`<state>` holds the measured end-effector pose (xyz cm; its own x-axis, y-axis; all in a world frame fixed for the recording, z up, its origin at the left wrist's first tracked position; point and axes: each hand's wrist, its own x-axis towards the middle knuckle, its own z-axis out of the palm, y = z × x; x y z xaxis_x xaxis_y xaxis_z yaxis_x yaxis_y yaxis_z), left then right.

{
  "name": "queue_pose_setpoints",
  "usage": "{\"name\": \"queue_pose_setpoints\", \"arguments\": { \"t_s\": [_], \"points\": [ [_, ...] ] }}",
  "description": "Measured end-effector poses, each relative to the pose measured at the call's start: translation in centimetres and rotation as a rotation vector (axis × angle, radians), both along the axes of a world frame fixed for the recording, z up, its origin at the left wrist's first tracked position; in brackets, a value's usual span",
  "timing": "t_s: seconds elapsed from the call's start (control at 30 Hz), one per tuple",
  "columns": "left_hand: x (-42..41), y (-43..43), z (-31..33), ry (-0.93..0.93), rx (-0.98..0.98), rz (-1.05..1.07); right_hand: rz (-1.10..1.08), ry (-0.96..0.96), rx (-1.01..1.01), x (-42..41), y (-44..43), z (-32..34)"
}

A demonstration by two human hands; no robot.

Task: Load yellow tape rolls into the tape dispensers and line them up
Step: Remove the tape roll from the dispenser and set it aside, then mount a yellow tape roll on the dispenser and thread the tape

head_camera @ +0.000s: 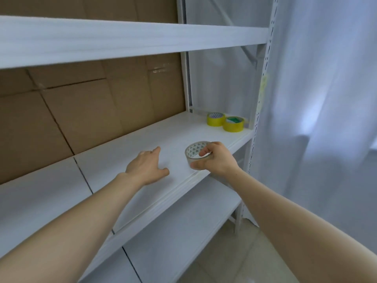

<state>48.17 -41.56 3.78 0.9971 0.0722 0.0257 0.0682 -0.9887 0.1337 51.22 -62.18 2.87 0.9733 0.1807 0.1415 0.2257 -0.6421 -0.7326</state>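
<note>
Hidden: near wall and part of the rim of clear tape roll (196,155), at front edge of middle shelf (163,135), under thumb and fingers of gripping right hand (217,159). Triangle print on its core too small to read.
Mostly hidden behind knuckles: fingertips of left hand (145,165); contact with shelf not determinable.
Partly covered, right rear corner: far yellow tape roll (214,120), overlapped by near yellow tape roll (233,126); core print illegible, green patch inside near core unidentifiable.
Blurred, unreadable: yellowish label (263,84) on right upright.
Cut by left and top edges, banded by upper shelf (122,39): cardboard boxes (91,111).
Cut by the picture's edges: left forearm (81,211), right forearm (295,211).
</note>
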Motion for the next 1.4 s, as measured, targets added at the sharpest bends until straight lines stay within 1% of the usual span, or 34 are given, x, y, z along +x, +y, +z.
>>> {"name": "queue_pose_setpoints", "arguments": {
  "t_s": [0.07, 0.23, 0.3, 0.37, 0.5, 0.57, 0.67, 0.7, 0.77, 0.87, 0.9, 0.93, 1.03, 1.1, 1.2, 1.33, 1.4],
  "points": [
    [2.8, -2.1, -0.3, 0.004, -0.045, -0.034, -0.037, -0.009, -0.036, 2.2, -2.1, -0.6],
    [10.6, -6.7, -1.2, 0.000, -0.269, -0.060, -0.088, -0.014, -0.101, 8.4, -5.9, -1.6],
    [13.7, -8.0, -1.5, 0.008, -0.311, -0.070, -0.112, 0.001, -0.126, 11.3, -6.8, -1.5],
    [17.1, -9.1, -1.6, 0.015, -0.366, -0.056, -0.115, 0.005, -0.156, 14.4, -7.5, -1.2],
    [23.8, -11.0, -1.3, -0.015, -0.598, 0.017, -0.107, -0.023, -0.188, 19.9, -8.5, -0.7],
    [26.3, -12.5, -1.2, 0.019, -0.720, 0.033, -0.093, -0.025, -0.178, 22.0, -9.3, -0.8],
    [28.8, -14.8, -1.4, 0.153, -0.902, 0.077, -0.040, -0.026, -0.183, 25.0, -10.0, -1.2],
    [29.6, -15.3, -1.5, 0.168, -0.932, 0.091, -0.017, -0.035, -0.177, 26.0, -10.1, -1.3],
    [31.3, -15.5, -1.8, 0.124, -0.941, 0.127, 0.046, -0.031, -0.146, 28.0, -10.1, -1.4],
    [33.3, -14.9, -2.7, 0.021, -0.918, 0.224, 0.147, 0.080, 0.013, 31.1, -11.3, -1.7],
    [33.6, -14.8, -3.1, 0.005, -0.924, 0.259, 0.156, 0.110, 0.019, 32.2, -12.1, -1.9],
    [33.8, -14.7, -3.5, -0.010, -0.928, 0.296, 0.155, 0.110, -0.048, 33.4, -12.9, -2.2],
    [34.5, -15.0, -4.5, -0.062, -0.925, 0.415, 0.187, 0.045, -0.460, 36.6, -15.1, -2.7],
    [34.8, -15.8, -4.7, -0.102, -0.907, 0.476, 0.260, 0.052, -0.612, 37.8, -16.0, -3.1],
    [35.2, -17.3, -4.9, -0.157, -0.851, 0.563, 0.363, 0.019, -0.723, 39.2, -17.2, -4.0],
    [35.1, -19.2, -5.0, -0.194, -0.798, 0.672, 0.445, -0.135, -0.845, 40.4, -18.2, -5.1],
    [34.9, -19.9, -5.2, -0.191, -0.769, 0.716, 0.470, -0.178, -0.859, 40.9, -18.4, -5.4]
  ]
}}
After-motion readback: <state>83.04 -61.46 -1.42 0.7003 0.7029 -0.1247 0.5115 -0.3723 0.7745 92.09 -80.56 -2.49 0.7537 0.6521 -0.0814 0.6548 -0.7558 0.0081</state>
